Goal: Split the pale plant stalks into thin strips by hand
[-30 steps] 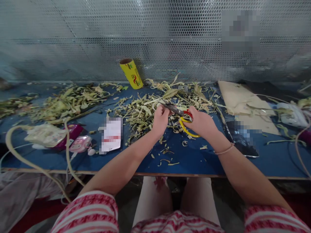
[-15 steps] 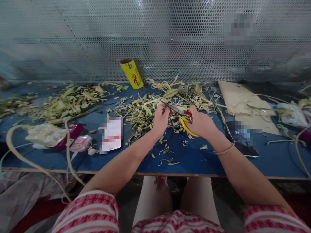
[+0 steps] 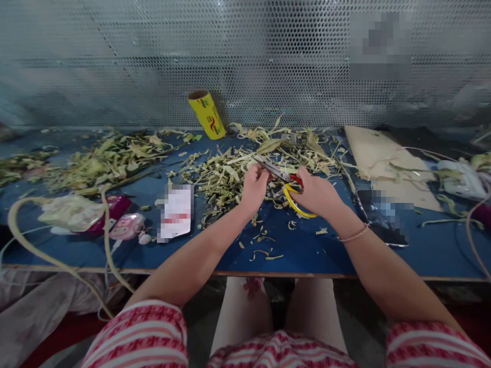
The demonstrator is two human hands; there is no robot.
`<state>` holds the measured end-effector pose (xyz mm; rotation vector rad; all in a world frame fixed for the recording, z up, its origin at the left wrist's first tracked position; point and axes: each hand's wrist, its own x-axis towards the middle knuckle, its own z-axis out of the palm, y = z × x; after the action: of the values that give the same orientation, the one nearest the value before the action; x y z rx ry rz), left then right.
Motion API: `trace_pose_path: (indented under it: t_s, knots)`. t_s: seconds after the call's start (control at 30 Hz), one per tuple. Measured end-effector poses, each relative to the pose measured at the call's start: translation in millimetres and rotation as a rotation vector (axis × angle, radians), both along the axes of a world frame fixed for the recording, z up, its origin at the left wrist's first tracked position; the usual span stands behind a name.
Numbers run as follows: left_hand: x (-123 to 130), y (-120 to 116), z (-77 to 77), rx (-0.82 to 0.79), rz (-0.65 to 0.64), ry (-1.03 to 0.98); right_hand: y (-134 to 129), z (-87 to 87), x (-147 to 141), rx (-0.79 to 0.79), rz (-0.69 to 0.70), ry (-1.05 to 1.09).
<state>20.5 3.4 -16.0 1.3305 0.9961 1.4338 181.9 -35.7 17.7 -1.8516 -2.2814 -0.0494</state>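
Observation:
Scissors [image 3: 279,172] with one red and one yellow handle are in my right hand [image 3: 319,193], whose fingers are wrapped about the handles. Their metal blades point up and left, past the fingertips of my left hand [image 3: 254,187]. The left fingers are pinched together beside the blades; what they hold is hidden. Under and around both hands lies a heap of cut, dried pale-green plant pieces [image 3: 220,185]. Longer husk-like leaves [image 3: 274,146] lie just behind the blades.
A yellow cardboard tube [image 3: 209,116] leans against the perforated metal wall [image 3: 245,61]. Another plant pile [image 3: 115,156] lies left. A phone [image 3: 178,212], pink case [image 3: 128,226], dark tablet-like device [image 3: 383,217], brown cardboard [image 3: 368,153] and cables surround the hands on the blue table [image 3: 215,260].
The scissors' yellow handle has swung slightly down and away from the red one. Both hands stay in nearly the same place.

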Motion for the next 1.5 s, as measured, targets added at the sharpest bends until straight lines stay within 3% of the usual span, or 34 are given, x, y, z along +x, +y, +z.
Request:
trace_pose_path:
  t_s: [0.3, 0.47, 0.6, 0.73, 0.9, 1.07, 1.13, 1.23, 1.33, 1.5]
  knots:
    - [0, 1, 1.6, -0.013, 0.019, -0.011, 3, 0.4, 2, 0.003, -0.019, 0.021]
    - [2, 0, 4.1, -0.053, 0.022, 0.028, 10, -4.7, 3, -0.003, -0.019, 0.185]
    - [4, -2, 4.0, -0.062, -0.046, -0.019, 16, -2.1, 10, 0.079, -0.112, 0.27]
    - [3, 1, 0.1, -0.068, -0.066, -0.007, 15, 8.7, 23, 0.109, -0.229, 0.171]
    - [-5, 8, -1.0, -0.074, -0.098, 0.017, 8, 14.8, 33, -0.005, -0.329, 0.034]
    - [-13, 18, 0.7, -0.043, -0.203, 0.056, 3, 6.9, 32, -0.155, -0.23, -0.049]
    - [-14, 19, 0.9, -0.022, -0.25, 0.086, 5, 3.9, 27, -0.051, -0.193, -0.034]
    - [-12, 17, 1.6, 0.019, -0.314, 0.167, 14, 1.8, 13, 0.087, -0.036, 0.215]
    - [-11, 14, 3.2, 0.082, -0.339, 0.224, 26, -0.4, -6, 0.028, 0.117, 0.559]
    - [-10, 11, 5.9, 0.164, -0.327, 0.274, 36, -6.1, -26, 0.118, 0.174, 0.838]
